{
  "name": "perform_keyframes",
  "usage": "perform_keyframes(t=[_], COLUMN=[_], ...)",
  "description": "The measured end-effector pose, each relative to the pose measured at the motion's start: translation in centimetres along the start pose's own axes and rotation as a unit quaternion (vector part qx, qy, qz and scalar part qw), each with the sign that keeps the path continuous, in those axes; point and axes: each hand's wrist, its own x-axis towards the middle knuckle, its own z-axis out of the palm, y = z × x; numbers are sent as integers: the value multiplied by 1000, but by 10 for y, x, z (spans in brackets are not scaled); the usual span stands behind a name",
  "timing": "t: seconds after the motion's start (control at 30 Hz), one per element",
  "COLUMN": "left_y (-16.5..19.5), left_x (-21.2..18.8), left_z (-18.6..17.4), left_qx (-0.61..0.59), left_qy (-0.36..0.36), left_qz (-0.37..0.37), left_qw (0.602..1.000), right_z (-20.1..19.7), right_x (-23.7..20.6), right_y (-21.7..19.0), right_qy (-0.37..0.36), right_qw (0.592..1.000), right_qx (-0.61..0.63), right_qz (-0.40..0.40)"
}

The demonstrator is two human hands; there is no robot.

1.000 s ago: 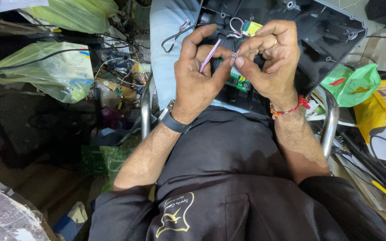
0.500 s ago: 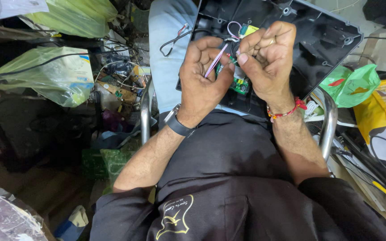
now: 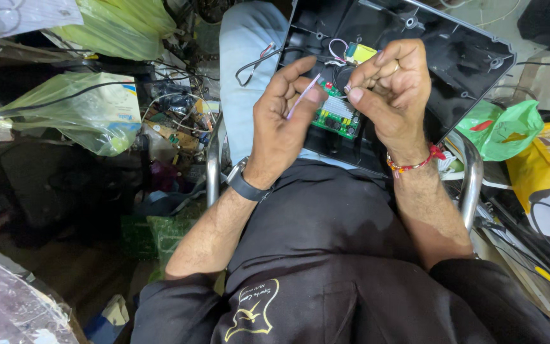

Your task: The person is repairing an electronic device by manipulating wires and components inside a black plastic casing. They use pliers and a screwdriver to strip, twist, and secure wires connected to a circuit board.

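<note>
I have both hands up over the lap, above the open black casing [image 3: 472,70] that rests on the knees. My left hand [image 3: 281,121] has thumb and forefinger closed on a thin pale purple wire [image 3: 302,97], which runs slantwise from the pinch down across the palm. My right hand [image 3: 389,89] is curled, fingertips drawn together just beside the wire's upper end; I cannot tell whether they grip a second strand or only meet it. Right under the two hands, near the casing's lower edge, sits the green circuit board [image 3: 335,118], with a yellow part [image 3: 363,52] and a loop of white wire [image 3: 337,46] towards the casing's far edge. A black cable [image 3: 256,60] trails off the casing's left edge.

As I judge it, the risk lies in the pull: a tug too hard could tear the wire from its joint on the board. The casing merely rests on the lap, so a knee shift could tip it towards the cluttered floor.
</note>
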Motion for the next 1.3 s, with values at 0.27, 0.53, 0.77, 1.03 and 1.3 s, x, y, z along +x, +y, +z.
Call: perform_keyframes(t=[0.27, 0.53, 0.77, 1.03, 1.3], left_y=[8, 8, 12, 20, 19], left_x=[0, 1, 1, 13, 14], left_z=[-3, 1, 0, 1, -4], left_qx=[43, 69, 31, -32, -84], left_qy=[-47, -65, -53, -28, -2], left_qz=[-20, -48, -89, -99, -116], left_qw=[998, 994, 994, 994, 990], right_z=[2, -3, -2, -1, -3], right_x=[-1, 4, 4, 2, 0], right_y=[-6, 0, -1, -5, -9], right_qy=[-9, -51, -51, -44, -9], right_qw=[998, 998, 998, 999, 999], right_qx=[52, 27, 22, 22, 9], right_qz=[42, -11, -4, 18, 46])
